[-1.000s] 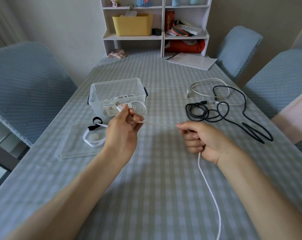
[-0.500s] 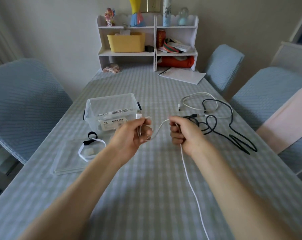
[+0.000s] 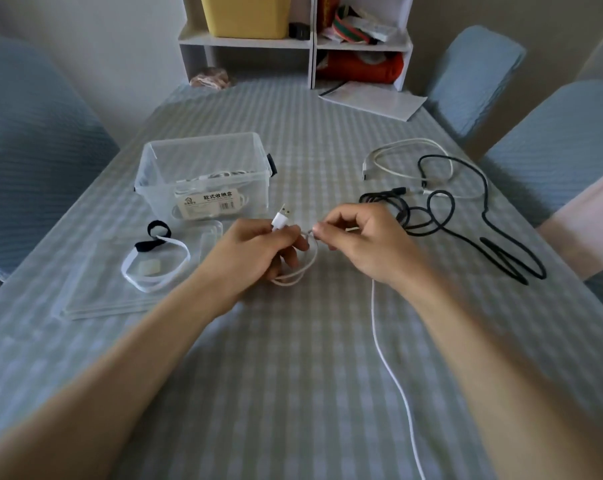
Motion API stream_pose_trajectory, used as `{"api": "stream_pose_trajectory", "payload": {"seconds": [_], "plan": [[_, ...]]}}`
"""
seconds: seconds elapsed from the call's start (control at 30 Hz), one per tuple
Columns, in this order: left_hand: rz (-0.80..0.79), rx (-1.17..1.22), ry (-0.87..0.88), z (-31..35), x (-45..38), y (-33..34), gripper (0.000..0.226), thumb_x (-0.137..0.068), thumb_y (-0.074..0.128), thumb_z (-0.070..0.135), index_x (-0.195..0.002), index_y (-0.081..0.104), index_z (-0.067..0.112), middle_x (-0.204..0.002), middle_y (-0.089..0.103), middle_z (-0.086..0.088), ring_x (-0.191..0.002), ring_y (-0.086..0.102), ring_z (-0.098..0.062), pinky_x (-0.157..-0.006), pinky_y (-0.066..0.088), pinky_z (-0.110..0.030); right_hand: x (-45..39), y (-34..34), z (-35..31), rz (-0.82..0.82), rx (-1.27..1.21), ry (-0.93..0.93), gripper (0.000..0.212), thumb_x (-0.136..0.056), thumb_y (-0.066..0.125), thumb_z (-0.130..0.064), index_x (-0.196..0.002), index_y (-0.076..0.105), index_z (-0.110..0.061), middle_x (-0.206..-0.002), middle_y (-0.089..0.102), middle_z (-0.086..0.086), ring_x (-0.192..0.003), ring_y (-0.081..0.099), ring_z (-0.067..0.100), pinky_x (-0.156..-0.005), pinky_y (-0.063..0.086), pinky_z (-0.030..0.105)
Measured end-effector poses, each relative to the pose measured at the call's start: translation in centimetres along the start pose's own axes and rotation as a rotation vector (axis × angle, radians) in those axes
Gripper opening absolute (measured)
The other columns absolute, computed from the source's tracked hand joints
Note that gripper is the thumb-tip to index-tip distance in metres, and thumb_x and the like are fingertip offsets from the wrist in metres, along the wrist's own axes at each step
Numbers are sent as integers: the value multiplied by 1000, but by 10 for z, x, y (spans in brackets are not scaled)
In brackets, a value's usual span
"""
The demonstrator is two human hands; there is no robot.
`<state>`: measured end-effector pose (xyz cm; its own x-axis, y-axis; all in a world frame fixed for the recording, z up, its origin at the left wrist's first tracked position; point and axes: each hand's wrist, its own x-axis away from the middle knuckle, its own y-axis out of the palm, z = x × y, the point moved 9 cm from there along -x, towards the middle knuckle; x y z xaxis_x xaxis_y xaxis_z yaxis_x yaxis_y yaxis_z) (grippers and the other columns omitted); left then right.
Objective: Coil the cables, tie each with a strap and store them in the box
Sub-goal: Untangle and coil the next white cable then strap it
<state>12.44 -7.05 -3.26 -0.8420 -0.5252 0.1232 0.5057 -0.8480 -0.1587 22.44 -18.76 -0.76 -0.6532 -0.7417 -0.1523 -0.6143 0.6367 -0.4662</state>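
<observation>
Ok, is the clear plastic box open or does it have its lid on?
Open. The clear box has no lid on top, a coiled white cable shows inside, and the lid lies flat on the table beside it.

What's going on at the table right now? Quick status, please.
Left hand grips white cable coil, plug up. Right hand pinches next loop. Most of it uncoiled. Black cable loose, nothing in the way.

Light: soft, dim daylight, cool and even across the tabletop (image 3: 293, 341).
Shadows: faint, diffuse beneath the hands.
Glare: mild on the clear box (image 3: 203, 174).
Blur: forearms smeared; background soft.
Distortion: wide-angle bending at edges.
</observation>
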Motion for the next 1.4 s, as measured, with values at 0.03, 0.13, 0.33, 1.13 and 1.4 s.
{"api": "stream_pose_trajectory", "payload": {"seconds": [0.03,0.13,0.33,1.13,1.4], "plan": [[19,-51,23,2,0,0,31,-98,58,23,-72,70,12,-54,56,7,-43,39,-7,-44,32,-15,0,3,0,-29,1,8,15,-92,69,-23,-80,74,-16,-70,69,-5,-69,62,5,-68,48,19],[57,-202,99,8,2,0,35,-97,58,24,-64,63,15,-51,52,12,-46,42,-4,-46,33,-15,1,4,-1,-83,-15,55,13,-91,66,-19,-82,74,-14,-68,68,-6,-55,56,-3,-54,38,10],[24,-168,-3,4,6,3,29,-94,59,26,-70,68,13,-48,61,-5,-50,52,-11,-56,41,-22,-2,-6,19,0,-57,186,12,-91,68,-20,-87,79,-19,-59,61,-11,-43,44,1,-43,32,14],[129,748,-207,-7,3,-7,35,-101,44,24,-67,50,18,-63,54,3,-59,54,-11,-74,43,-29,23,29,-22,-185,-221,92,20,-95,64,-27,-88,76,-11,-67,70,3,-51,61,18,-48,44,27],[46,771,-143,5,6,-12,35,-105,42,33,-73,43,20,-51,33,8,-53,30,-11,-59,33,-23,21,29,-2,-130,-283,312,30,-91,66,-40,-84,72,-12,-72,69,4,-54,61,17,-50,46,28]]}}
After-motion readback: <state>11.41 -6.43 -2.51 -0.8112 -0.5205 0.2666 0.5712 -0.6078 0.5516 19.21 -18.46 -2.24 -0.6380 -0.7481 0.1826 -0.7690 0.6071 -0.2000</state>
